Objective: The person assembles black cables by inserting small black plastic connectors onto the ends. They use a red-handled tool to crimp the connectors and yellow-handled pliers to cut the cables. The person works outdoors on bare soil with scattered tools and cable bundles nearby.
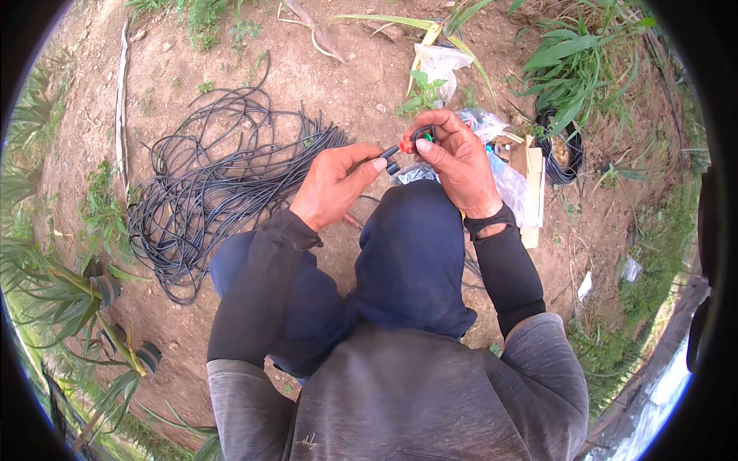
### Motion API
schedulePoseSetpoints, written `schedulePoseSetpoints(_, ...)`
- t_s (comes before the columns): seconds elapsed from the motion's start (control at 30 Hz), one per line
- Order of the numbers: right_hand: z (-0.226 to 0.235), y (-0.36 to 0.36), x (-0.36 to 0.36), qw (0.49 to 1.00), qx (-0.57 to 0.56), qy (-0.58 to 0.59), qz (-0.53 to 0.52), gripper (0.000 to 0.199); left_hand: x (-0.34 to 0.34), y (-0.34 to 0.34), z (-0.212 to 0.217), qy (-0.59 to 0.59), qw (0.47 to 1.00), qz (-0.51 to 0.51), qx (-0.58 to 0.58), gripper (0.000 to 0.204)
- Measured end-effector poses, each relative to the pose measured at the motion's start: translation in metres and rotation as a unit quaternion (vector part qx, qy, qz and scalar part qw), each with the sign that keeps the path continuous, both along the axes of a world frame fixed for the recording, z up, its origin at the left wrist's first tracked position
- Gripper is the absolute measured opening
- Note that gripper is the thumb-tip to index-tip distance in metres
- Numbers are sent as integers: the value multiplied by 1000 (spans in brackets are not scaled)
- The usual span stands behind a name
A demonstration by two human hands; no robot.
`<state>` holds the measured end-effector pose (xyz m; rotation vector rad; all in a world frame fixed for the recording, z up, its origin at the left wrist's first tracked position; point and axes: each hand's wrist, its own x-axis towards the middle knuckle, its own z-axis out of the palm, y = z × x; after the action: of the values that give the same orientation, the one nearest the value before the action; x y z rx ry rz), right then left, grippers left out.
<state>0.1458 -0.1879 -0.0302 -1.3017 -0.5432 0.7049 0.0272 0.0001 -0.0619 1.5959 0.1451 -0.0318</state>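
Surroundings: bare brown ground [350,92]. To the left, a loose heap of thin black tubing [204,177], its bunched ends reaching toward the left hand [337,183]. To the right, an open cardboard box [535,163] with clear plastic bags [509,180] in and about it; the right hand [460,163] and the raised knee [411,230] hide part of these. Farther right, a black coil [574,157] lies below a leafy clump [565,65]. A white plastic bag [442,67] lies on the far side, among leaves. Pots with spiky plants [105,290] stand at the near left.

Grip: left thumb and fingers pinch a short black tube piece [390,152]. Right grip nearly closed, thumb against curled fingers, on a red fitting [406,145] with dark tubing beside it. Both pieces are above the knee's far edge, between the hands; whether they are joined, cannot tell.
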Motion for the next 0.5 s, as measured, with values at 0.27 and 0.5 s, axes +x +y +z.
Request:
schedulePoseSetpoints(0.27, 7, -2, -5, 993, -41, -107, 31, 24, -2, 2, -6, -13, 1000, -12, 0, 23)
schedulePoseSetpoints(0.5, 13, -7, -5, 986, -86, -120, 76, 21, -6, 1, 4, -46, 997, -20, 50, 23)
